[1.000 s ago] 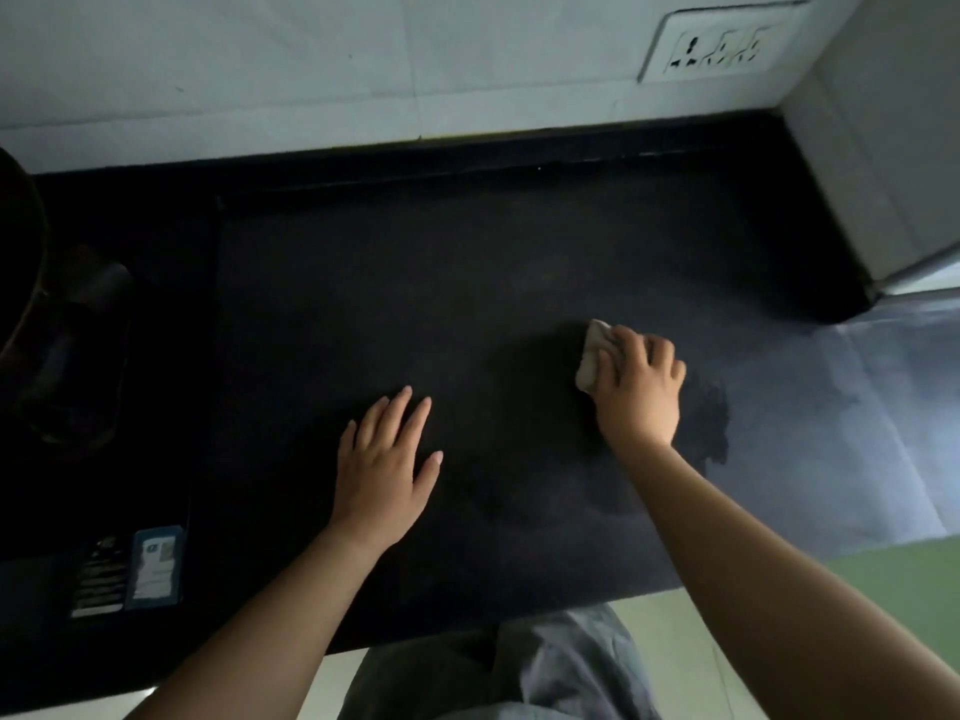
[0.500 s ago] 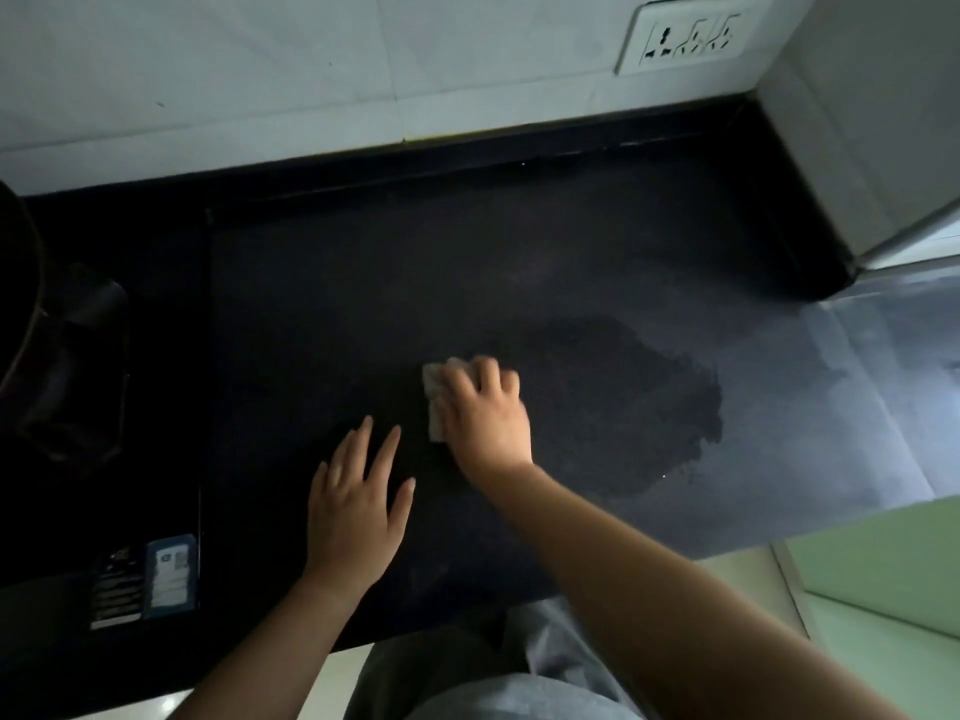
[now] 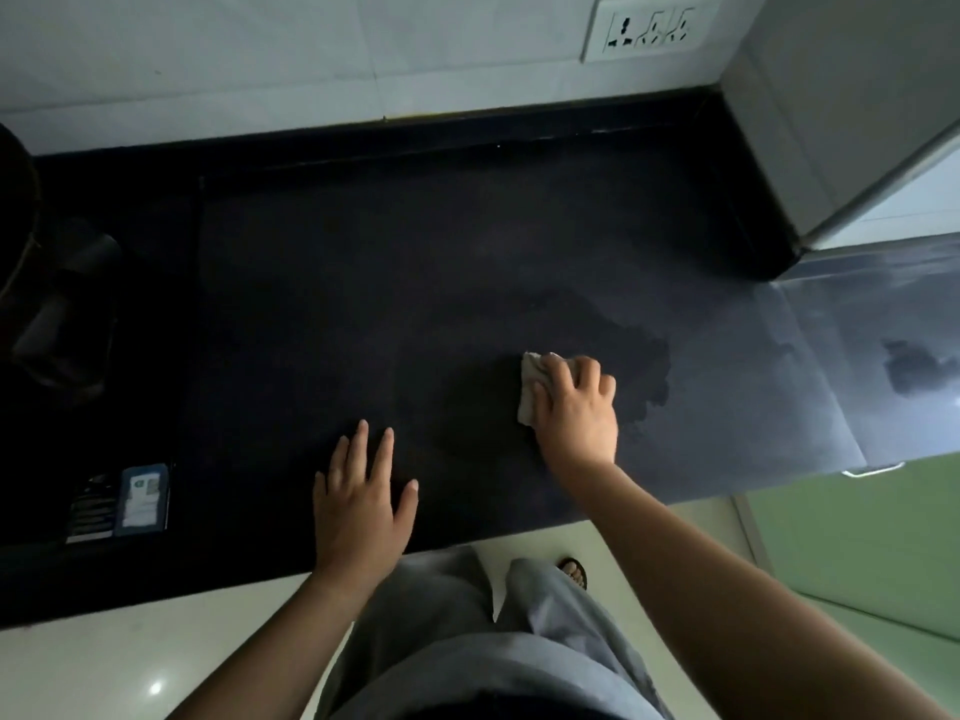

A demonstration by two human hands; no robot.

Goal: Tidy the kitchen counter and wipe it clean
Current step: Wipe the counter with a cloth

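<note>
A black kitchen counter (image 3: 415, 262) fills the middle of the view. My right hand (image 3: 576, 413) presses a small pale cloth (image 3: 529, 389) flat onto it, fingers curled over the cloth, at the left edge of a dark wet patch (image 3: 628, 345). Only the cloth's left side shows past my fingers. My left hand (image 3: 361, 504) lies flat on the counter near its front edge, fingers spread, holding nothing, a hand's width left of the cloth.
A dark stove with a pot (image 3: 31, 283) stands at the far left, with a label sticker (image 3: 143, 498) on its front. A grey appliance (image 3: 852, 122) blocks the right rear corner. A wall socket (image 3: 652, 28) sits above. Another small wet spot (image 3: 914, 371) marks the lighter counter section at right.
My right hand swept the cloth left across the wet patch toward my left hand, then back right to the patch's left edge. My left hand stayed flat on the counter.
</note>
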